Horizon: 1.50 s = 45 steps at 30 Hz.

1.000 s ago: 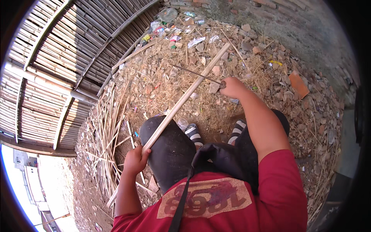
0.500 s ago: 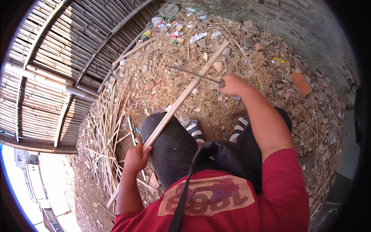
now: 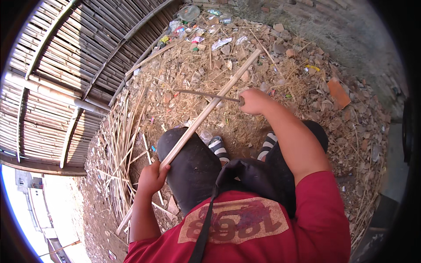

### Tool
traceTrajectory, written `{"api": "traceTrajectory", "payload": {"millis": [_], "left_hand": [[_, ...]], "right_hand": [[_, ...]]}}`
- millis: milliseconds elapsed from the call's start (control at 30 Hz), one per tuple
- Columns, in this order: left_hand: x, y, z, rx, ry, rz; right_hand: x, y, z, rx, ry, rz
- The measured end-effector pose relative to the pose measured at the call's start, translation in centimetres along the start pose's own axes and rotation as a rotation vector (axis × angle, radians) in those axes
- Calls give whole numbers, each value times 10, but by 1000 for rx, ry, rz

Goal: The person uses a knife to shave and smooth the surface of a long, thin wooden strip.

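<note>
A long pale bamboo strip [image 3: 199,122] slants up and to the right across my left thigh. My left hand [image 3: 150,179] is closed around its lower part, beside my left knee, and the strip's tail runs on down past my forearm. In my right hand [image 3: 254,101] is the handle of a knife [image 3: 197,94] with a long, narrow, dark blade pointing left. The blade crosses the strip on its upper half; whether its edge bites into the strip, I cannot tell.
A pile of split bamboo strips [image 3: 125,153] lies at my left. A bamboo-slat fence [image 3: 57,92] stands at the left, a rough wall [image 3: 342,44] at the far right. Rubble, straw and litter cover the ground, with an orange brick piece [image 3: 339,93] at the right.
My right hand has drawn the knife left and nearer to me, so the blade crosses the bamboo strip lower down. My left hand keeps its hold on the strip.
</note>
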State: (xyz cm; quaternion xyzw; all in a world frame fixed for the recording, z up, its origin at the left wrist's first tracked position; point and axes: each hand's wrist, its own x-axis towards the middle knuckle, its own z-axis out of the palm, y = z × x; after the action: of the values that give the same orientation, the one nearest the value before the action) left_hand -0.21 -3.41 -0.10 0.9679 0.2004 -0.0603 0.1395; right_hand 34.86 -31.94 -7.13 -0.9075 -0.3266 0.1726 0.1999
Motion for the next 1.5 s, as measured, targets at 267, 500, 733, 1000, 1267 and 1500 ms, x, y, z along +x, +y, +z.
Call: {"api": "traceTrajectory", "payload": {"millis": [267,500,733,1000,1267,1500], "left_hand": [[0,2,0,3,23,7],[-5,3,-6,-5,-63,-88],[0,2,-2,2,-9,-17],[-2,-8,6,-3,4,2],[-1,-2,1,-45,1,-31],[-2,-1,7,-23,-16,-39]], "right_hand": [[8,16,-1,-13,-63,-3],[-11,-36,5,-105,-179,-94],[10,19,4,118,-117,145],[-7,-38,-1,-89,-228,-103],[4,2,-4,53,-75,32],[1,-11,2,-36,-132,-25]]}}
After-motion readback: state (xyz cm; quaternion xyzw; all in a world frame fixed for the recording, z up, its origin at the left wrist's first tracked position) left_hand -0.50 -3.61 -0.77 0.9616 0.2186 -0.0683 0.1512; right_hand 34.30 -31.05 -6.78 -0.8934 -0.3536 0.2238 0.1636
